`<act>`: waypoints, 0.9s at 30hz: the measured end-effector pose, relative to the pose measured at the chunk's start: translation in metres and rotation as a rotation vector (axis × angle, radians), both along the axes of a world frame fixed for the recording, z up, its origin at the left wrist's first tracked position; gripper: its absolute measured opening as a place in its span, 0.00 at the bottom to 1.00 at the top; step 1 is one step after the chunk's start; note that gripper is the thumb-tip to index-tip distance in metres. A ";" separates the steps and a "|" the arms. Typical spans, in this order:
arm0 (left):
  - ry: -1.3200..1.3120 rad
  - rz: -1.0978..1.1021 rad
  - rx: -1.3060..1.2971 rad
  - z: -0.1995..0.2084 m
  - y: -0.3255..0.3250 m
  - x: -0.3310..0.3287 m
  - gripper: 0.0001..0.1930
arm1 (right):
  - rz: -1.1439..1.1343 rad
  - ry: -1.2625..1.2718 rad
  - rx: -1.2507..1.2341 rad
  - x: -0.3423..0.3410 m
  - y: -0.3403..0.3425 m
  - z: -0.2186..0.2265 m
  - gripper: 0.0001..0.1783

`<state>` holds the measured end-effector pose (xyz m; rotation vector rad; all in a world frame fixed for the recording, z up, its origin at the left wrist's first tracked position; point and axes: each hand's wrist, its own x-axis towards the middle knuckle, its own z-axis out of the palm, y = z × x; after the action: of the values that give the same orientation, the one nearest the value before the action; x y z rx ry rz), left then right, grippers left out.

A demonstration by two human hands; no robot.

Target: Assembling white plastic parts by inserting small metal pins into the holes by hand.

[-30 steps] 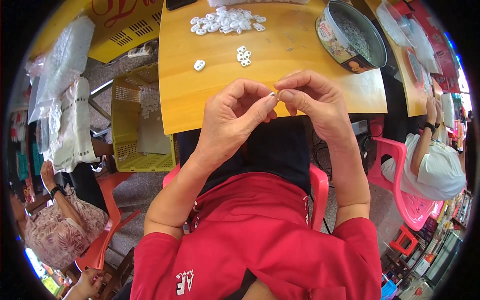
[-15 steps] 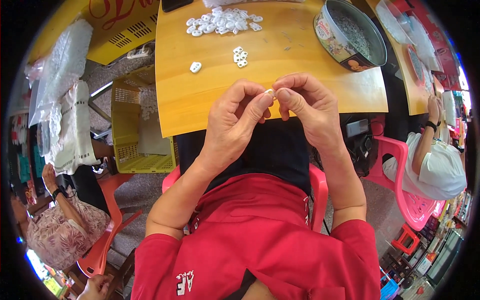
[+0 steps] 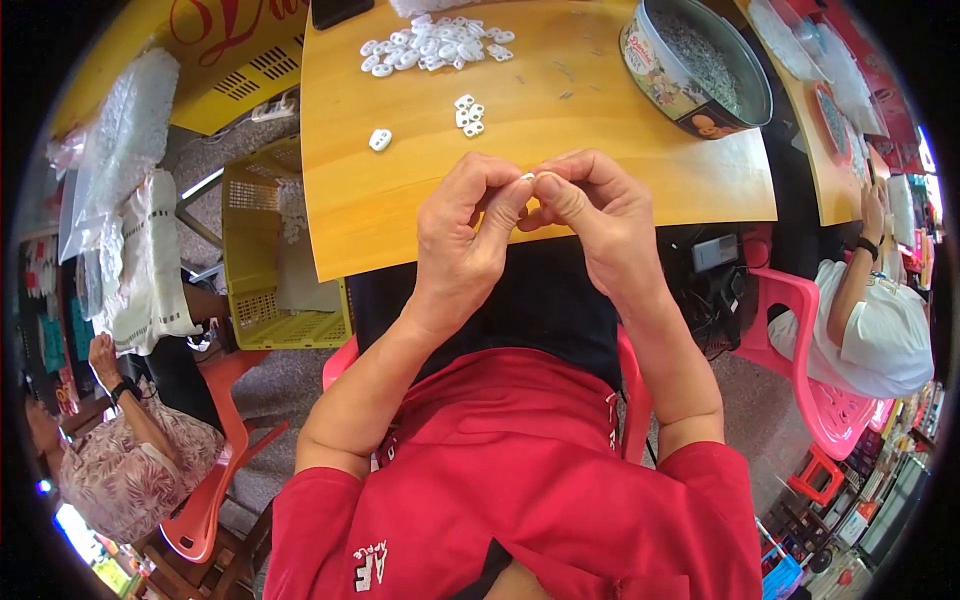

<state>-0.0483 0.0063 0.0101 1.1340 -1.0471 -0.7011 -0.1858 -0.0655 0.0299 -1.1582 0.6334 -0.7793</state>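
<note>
Above the table's near edge, my left hand [image 3: 462, 238] and my right hand [image 3: 606, 222] meet with thumbs and forefingers pinched together. Between their fingertips shows a sliver of a small white plastic piece [image 3: 527, 177]; the fingers cover most of it. Beyond my hands lies a little cluster of white pieces with holes [image 3: 469, 116]. One white two-holed oval piece [image 3: 380, 139] rests alone to its left. Farther back is a loose heap of similar white pieces [image 3: 436, 44]. Several thin metal pins [image 3: 565, 95] are scattered to the right of the heap.
On the table's [image 3: 350, 215] far right stands an oval tin [image 3: 662, 65] holding many small metal pins. A yellow crate [image 3: 240, 220] sits beside the table on the left. One person [image 3: 145, 455] sits at left, another [image 3: 870, 320] at right by a second table.
My joined hands have shifted slightly left and the pinch has tightened. Less of the white piece shows between the fingertips now. The view has moved a little.
</note>
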 end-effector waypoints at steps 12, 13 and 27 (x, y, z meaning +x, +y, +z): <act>0.225 -0.245 0.234 0.010 0.011 0.017 0.06 | 0.108 0.331 -0.355 -0.013 -0.012 0.028 0.09; 0.228 -0.260 0.233 0.011 0.012 0.017 0.06 | 0.119 0.424 -0.527 -0.013 -0.013 0.030 0.08; 0.230 -0.380 0.087 0.021 0.023 0.014 0.08 | 0.358 0.444 -1.139 -0.017 -0.022 0.055 0.03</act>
<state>-0.0347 0.0292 0.0308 0.9081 -1.0516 -1.1603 -0.2032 -0.0879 0.0845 -2.4563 0.2776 -0.5492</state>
